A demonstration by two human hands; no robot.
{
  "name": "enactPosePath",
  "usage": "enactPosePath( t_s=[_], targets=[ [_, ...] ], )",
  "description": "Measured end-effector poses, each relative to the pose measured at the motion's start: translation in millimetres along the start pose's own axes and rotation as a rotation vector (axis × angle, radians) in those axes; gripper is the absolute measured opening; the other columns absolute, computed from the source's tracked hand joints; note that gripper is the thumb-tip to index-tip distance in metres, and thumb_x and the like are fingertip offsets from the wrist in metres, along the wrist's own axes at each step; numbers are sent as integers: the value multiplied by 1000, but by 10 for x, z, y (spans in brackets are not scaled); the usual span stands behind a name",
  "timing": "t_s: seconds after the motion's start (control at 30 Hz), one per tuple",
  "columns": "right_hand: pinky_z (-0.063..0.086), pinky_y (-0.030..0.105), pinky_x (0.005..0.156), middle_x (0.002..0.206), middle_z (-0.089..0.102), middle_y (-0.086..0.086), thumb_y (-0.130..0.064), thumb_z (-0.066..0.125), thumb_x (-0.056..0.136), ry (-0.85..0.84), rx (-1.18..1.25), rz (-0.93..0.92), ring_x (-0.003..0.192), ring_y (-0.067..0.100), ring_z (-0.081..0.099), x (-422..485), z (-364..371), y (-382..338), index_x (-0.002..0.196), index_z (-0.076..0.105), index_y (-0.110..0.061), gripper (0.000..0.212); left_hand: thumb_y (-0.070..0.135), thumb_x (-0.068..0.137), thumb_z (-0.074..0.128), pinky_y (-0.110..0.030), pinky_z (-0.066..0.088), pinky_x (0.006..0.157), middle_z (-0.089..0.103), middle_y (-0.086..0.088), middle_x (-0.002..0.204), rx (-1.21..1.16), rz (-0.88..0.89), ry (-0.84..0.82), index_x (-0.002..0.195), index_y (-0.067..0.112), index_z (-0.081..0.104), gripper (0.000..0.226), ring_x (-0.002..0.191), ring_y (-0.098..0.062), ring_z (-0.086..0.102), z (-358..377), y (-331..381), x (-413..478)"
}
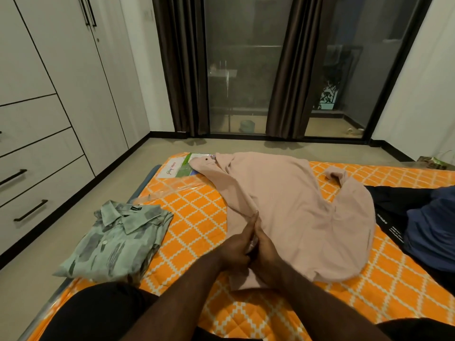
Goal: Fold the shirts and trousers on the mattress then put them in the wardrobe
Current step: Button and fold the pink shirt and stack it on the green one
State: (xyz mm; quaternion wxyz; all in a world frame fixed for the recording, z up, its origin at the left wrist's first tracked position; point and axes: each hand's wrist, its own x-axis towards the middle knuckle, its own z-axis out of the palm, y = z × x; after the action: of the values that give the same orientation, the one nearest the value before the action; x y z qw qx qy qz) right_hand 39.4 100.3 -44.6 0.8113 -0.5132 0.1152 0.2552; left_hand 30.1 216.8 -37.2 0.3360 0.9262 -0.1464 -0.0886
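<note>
I see the pink shirt (295, 217) spread on the orange mattress (197, 217). My left hand (236, 247) and right hand (264, 244) lie side by side, touching, fingers straight, pressing its left edge. A folded green shirt (115, 239) lies left of it, dark clothes (418, 230) right.

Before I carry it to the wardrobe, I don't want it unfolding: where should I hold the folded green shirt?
Take the green shirt by its two long side edges, fingers slid under from left and right. It lies flat, collar at the far end, so that should probably keep the folds.
</note>
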Motion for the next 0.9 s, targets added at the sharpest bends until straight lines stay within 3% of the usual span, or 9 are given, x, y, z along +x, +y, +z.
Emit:
enactPosePath(
  t_s=[0.1,0.2,0.3,0.43,0.5,0.6,0.67,0.8,0.9],
  targets=[
    [63,46,67,96,74,23,-38,63,100,115,-266,-97,85,37,75,-63,-114,-63,108,71,-4,36,10,74,75,-25,45,82,52,-14,145,20,-33,-13,159,36,-14,126,116,-29,58,-39,-102,-56],
    [64,52,77,97,75,13,-29,70,87,244,-540,-91,88,35,75,36,-277,-61,107,69,-7,30,37,70,80,-37,41,109,37,-6,155,211,-93,74,160,33,19,108,139,-26,39,-19,-135,-138],
    [62,51,85,105,73,11,-29,66,90,362,-701,-111,94,33,70,406,-516,18,108,69,-10,27,35,76,78,-45,49,90,41,-9,129,344,-179,181,134,20,47,68,116,-33,46,14,-112,-188],
    [62,54,81,96,74,13,-9,56,95,375,-462,-198,89,36,70,64,-311,-213,105,71,-8,18,7,77,63,-43,37,72,42,-11,112,217,-237,239,108,11,44,36,100,-30,48,29,-8,-316],
    [62,54,81,94,75,12,-4,55,95,373,-376,-235,89,35,70,6,-306,-291,107,73,-5,22,17,83,53,-39,30,69,46,-11,110,111,-291,319,110,11,46,28,95,-26,46,82,97,-367],
    [61,54,86,100,73,11,-11,60,92,383,-400,-268,94,36,68,-19,-324,-358,112,71,-5,24,51,99,40,-40,41,74,57,-8,106,-127,-413,478,110,17,53,38,96,-29,56,160,273,-393],
    [58,50,92,109,68,8,-23,62,89,423,-610,-261,103,36,65,-60,-354,-380,122,62,-3,38,48,103,41,-41,46,81,57,-8,117,-19,-340,395,120,18,54,37,104,-33,58,179,272,-393],
    [51,36,87,127,54,11,-29,65,93,370,-1422,-261,112,31,60,-183,-426,-330,139,32,-17,57,45,94,60,-35,41,76,42,-3,124,398,-191,156,129,27,45,43,111,-33,54,128,149,-443],
    [54,34,86,128,48,9,-25,67,92,370,-1491,-301,107,26,60,-142,-399,-284,135,34,-20,54,63,87,53,-37,47,82,50,-4,119,494,-167,93,124,34,57,47,107,-28,56,124,87,-407]
  ],
)
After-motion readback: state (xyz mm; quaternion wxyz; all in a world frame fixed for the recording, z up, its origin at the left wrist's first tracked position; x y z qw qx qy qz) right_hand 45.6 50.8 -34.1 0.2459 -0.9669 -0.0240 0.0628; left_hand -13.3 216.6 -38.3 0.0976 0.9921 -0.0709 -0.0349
